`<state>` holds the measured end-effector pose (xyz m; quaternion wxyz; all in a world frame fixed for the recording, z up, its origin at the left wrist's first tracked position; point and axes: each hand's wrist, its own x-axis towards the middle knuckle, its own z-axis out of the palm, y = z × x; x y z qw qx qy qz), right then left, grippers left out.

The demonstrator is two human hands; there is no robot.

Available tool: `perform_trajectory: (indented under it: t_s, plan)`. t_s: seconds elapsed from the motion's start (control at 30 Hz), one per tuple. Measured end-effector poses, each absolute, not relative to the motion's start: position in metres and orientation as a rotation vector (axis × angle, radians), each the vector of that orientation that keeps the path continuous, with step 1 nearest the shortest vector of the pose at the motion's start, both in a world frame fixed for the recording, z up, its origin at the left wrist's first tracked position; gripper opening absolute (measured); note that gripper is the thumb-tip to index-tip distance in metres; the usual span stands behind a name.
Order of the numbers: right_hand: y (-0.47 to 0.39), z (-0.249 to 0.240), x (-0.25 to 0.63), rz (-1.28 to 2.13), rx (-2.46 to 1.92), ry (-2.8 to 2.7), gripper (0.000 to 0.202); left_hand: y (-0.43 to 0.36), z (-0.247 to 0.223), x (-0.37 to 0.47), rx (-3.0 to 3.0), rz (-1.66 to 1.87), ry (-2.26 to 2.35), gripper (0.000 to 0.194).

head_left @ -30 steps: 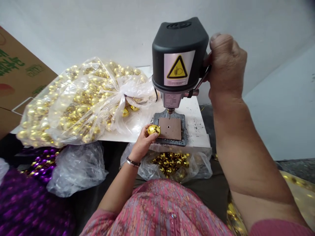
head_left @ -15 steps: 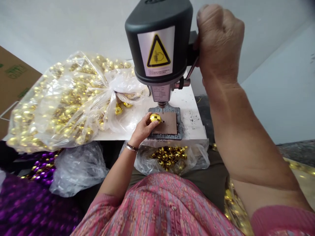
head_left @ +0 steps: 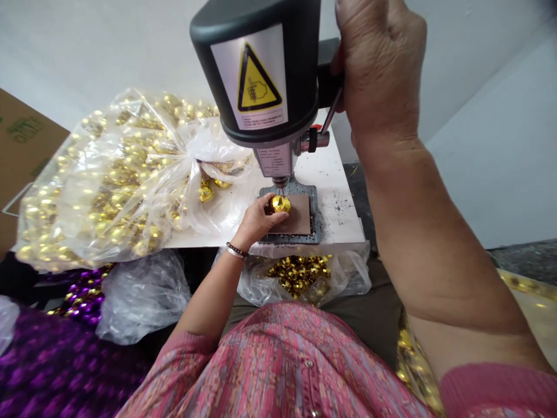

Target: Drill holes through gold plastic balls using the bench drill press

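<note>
My left hand (head_left: 257, 220) pinches a shiny gold faceted ball (head_left: 281, 204) between thumb and fingers. The ball rests on the brown board (head_left: 299, 217) that covers the drill press base (head_left: 315, 223). Directly over it comes the thin drill bit (head_left: 282, 190), at or very near the ball's top; contact is too small to make out. Up at the right, my right hand (head_left: 383, 69) is closed around the feed lever (head_left: 334, 110) of the black-headed drill press (head_left: 261, 75); some of its fingers are hidden.
A large clear bag of gold balls (head_left: 108, 174) covers the table's left side. Below the front edge hangs an open plastic bag of gold balls (head_left: 300, 276). Dark shavings (head_left: 337, 209) litter the white table (head_left: 343, 229). A cardboard box (head_left: 30, 139) and purple balls (head_left: 56, 360) are at left.
My left hand has slid the gold ball slightly right, under the bit. The bit now sits lower, close to the ball. My right hand remains on the lever, and the view has shifted somewhat.
</note>
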<state>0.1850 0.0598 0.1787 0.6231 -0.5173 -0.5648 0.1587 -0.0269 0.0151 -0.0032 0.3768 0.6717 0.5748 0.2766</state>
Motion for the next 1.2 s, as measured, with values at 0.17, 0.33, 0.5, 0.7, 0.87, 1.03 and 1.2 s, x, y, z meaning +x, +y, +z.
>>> perform_trajectory:
  t_s: [0.17,0.33,0.5,0.7,0.87,1.03,1.2]
  plan:
    - [0.063,0.178,0.184,0.375,-1.187,-1.286,0.064,0.021,-0.001,-0.02,1.924,0.65,1.468,0.064]
    - [0.061,0.184,0.178,0.446,-1.125,-1.174,0.035,0.024,-0.014,-0.016,1.862,0.686,1.395,0.068]
    - [0.045,0.178,0.182,0.402,-1.116,-1.236,0.04,0.022,-0.022,-0.013,1.738,0.744,1.351,0.07]
    - [-0.009,0.143,0.19,0.061,-1.056,-1.431,0.028,0.02,-0.021,-0.012,1.732,0.763,1.29,0.06]
    - [-0.037,0.107,0.197,-0.117,-1.098,-1.583,0.018,0.019,-0.023,-0.013,1.721,0.783,1.274,0.058]
    - [-0.038,0.084,0.2,-0.202,-1.132,-1.6,0.035,0.018,-0.022,-0.014,1.747,0.767,1.273,0.057]
    - [-0.034,0.073,0.196,-0.309,-1.032,-1.579,0.029,0.018,-0.024,-0.012,1.736,0.764,1.301,0.061]
